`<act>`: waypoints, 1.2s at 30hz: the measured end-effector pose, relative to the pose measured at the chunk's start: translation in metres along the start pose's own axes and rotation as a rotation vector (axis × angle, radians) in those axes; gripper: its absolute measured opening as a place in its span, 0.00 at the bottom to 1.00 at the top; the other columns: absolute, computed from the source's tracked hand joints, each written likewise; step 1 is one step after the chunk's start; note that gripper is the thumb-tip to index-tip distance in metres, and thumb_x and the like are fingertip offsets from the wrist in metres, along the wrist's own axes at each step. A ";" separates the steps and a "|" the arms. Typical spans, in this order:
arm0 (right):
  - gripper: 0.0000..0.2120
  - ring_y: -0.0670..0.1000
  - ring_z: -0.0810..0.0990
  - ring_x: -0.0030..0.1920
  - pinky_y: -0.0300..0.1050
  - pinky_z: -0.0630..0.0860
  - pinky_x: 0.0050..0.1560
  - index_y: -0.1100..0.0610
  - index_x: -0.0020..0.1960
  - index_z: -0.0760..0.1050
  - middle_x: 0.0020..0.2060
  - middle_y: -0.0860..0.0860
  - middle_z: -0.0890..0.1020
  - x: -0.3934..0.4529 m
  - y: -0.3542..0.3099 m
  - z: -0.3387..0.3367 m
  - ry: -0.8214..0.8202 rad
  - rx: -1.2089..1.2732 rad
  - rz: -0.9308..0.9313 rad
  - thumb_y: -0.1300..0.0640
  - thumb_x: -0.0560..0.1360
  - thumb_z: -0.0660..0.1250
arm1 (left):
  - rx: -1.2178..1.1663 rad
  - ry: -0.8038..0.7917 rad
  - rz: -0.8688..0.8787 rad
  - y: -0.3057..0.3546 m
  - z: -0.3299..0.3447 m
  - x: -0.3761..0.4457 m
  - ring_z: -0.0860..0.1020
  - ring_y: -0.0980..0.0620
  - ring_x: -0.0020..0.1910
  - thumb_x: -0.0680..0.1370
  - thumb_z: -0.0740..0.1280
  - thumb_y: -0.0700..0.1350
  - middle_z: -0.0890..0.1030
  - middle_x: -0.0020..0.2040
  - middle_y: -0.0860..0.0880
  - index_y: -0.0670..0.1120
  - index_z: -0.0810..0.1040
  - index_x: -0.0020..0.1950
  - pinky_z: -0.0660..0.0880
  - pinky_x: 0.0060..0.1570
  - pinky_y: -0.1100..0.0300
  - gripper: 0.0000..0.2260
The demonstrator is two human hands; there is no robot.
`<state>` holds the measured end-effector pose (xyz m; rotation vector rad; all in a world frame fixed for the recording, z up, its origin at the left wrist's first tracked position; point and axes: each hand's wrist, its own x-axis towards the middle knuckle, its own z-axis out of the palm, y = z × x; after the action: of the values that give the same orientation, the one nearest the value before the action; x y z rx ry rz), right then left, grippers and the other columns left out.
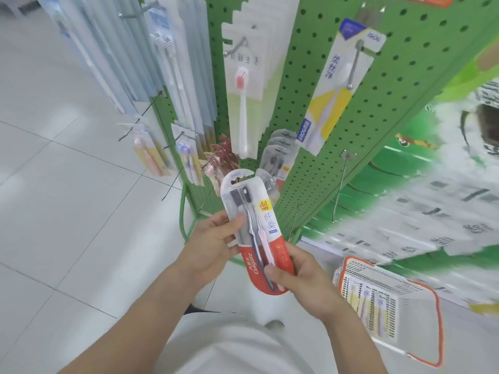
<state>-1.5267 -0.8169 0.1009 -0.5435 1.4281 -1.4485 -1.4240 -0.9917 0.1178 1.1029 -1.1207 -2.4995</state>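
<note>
Toothbrush twin-pack [266,221] held label-up before the green pegboard rack [383,117].
Left hand [213,240] pinches its side, right hand [295,275] grips the red base, probably steadying the label for reading.

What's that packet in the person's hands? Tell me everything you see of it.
A Colgate toothbrush twin pack: clear plastic blister on white card, red at the bottom, hang hole on top. Inside lie two brushes, one dark, one pink. It stands nearly upright, before the green pegboard rack; the left hand grips its left edge, the right hand its lower end.
</note>
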 end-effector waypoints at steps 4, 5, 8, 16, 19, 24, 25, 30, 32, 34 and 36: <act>0.10 0.51 0.71 0.40 0.46 0.69 0.42 0.56 0.54 0.80 0.39 0.63 0.76 0.001 0.005 0.016 0.155 -0.078 -0.029 0.58 0.73 0.73 | 0.070 0.331 0.152 -0.005 0.004 0.003 0.81 0.45 0.51 0.77 0.72 0.39 0.82 0.55 0.39 0.40 0.78 0.58 0.79 0.46 0.55 0.11; 0.08 0.50 0.69 0.37 0.45 0.67 0.39 0.56 0.52 0.79 0.36 0.61 0.73 0.001 0.007 0.020 0.214 -0.127 -0.030 0.60 0.74 0.72 | 0.032 0.419 0.216 -0.006 0.004 0.001 0.80 0.45 0.51 0.77 0.71 0.35 0.81 0.53 0.41 0.43 0.77 0.56 0.77 0.47 0.55 0.10; 0.09 0.46 0.68 0.33 0.42 0.67 0.37 0.52 0.54 0.80 0.34 0.45 0.73 0.002 0.008 0.031 0.385 -0.410 -0.088 0.62 0.76 0.70 | -0.050 0.337 0.263 -0.007 0.013 -0.011 0.79 0.47 0.54 0.78 0.68 0.32 0.79 0.53 0.44 0.44 0.77 0.61 0.79 0.55 0.48 0.14; 0.38 0.49 0.60 0.75 0.45 0.62 0.74 0.40 0.76 0.65 0.76 0.43 0.58 -0.004 0.007 0.046 0.252 -1.074 -0.271 0.38 0.69 0.73 | 0.037 0.155 0.158 0.008 0.009 -0.011 0.83 0.38 0.55 0.84 0.61 0.47 0.85 0.55 0.42 0.45 0.78 0.63 0.79 0.58 0.37 0.11; 0.30 0.42 0.62 0.75 0.31 0.66 0.68 0.38 0.70 0.72 0.76 0.40 0.57 -0.013 0.000 0.051 0.249 -0.771 -0.236 0.37 0.70 0.74 | 0.019 0.121 0.152 0.009 0.005 -0.012 0.84 0.41 0.55 0.84 0.61 0.48 0.86 0.56 0.44 0.47 0.77 0.64 0.82 0.49 0.46 0.12; 0.17 0.46 0.81 0.57 0.44 0.80 0.54 0.38 0.59 0.78 0.60 0.43 0.79 -0.011 0.003 0.059 0.329 -0.472 -0.135 0.58 0.77 0.73 | -0.032 0.018 0.123 0.011 -0.011 -0.011 0.84 0.44 0.53 0.81 0.62 0.48 0.85 0.57 0.44 0.46 0.77 0.65 0.84 0.46 0.50 0.14; 0.18 0.48 0.83 0.53 0.47 0.81 0.52 0.38 0.58 0.78 0.56 0.46 0.83 -0.011 0.003 0.061 0.321 -0.391 -0.083 0.61 0.77 0.72 | -0.026 -0.007 0.117 0.011 -0.014 -0.011 0.85 0.44 0.53 0.81 0.62 0.47 0.85 0.57 0.44 0.46 0.77 0.65 0.84 0.46 0.50 0.14; 0.16 0.55 0.86 0.47 0.51 0.82 0.48 0.53 0.57 0.80 0.51 0.56 0.86 -0.008 0.005 0.061 0.271 -0.020 -0.035 0.70 0.76 0.70 | 0.041 -0.115 0.143 0.006 -0.022 -0.009 0.84 0.39 0.55 0.75 0.68 0.39 0.85 0.58 0.43 0.43 0.74 0.67 0.83 0.50 0.46 0.20; 0.15 0.53 0.85 0.48 0.48 0.81 0.48 0.60 0.58 0.78 0.51 0.56 0.86 -0.007 0.005 0.060 0.245 0.051 -0.044 0.72 0.75 0.70 | 0.064 -0.130 0.157 0.005 -0.024 -0.008 0.83 0.38 0.56 0.72 0.70 0.38 0.84 0.59 0.43 0.44 0.74 0.68 0.82 0.52 0.45 0.24; 0.18 0.54 0.84 0.50 0.48 0.81 0.50 0.62 0.61 0.76 0.52 0.56 0.85 -0.007 0.005 0.057 0.202 0.071 -0.046 0.74 0.74 0.71 | 0.062 -0.121 0.165 0.004 -0.026 -0.008 0.83 0.38 0.56 0.72 0.70 0.38 0.85 0.59 0.43 0.44 0.75 0.67 0.82 0.53 0.45 0.23; 0.24 0.54 0.83 0.53 0.49 0.80 0.52 0.61 0.65 0.75 0.55 0.56 0.84 -0.008 0.007 0.053 0.128 0.081 -0.033 0.76 0.72 0.71 | 0.040 -0.114 0.165 0.005 -0.028 -0.007 0.84 0.38 0.55 0.72 0.69 0.38 0.85 0.58 0.43 0.44 0.75 0.66 0.83 0.51 0.47 0.21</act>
<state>-1.4759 -0.8348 0.1081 -0.4319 1.4590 -1.5836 -1.4002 -1.0079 0.1133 0.8481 -1.2432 -2.4465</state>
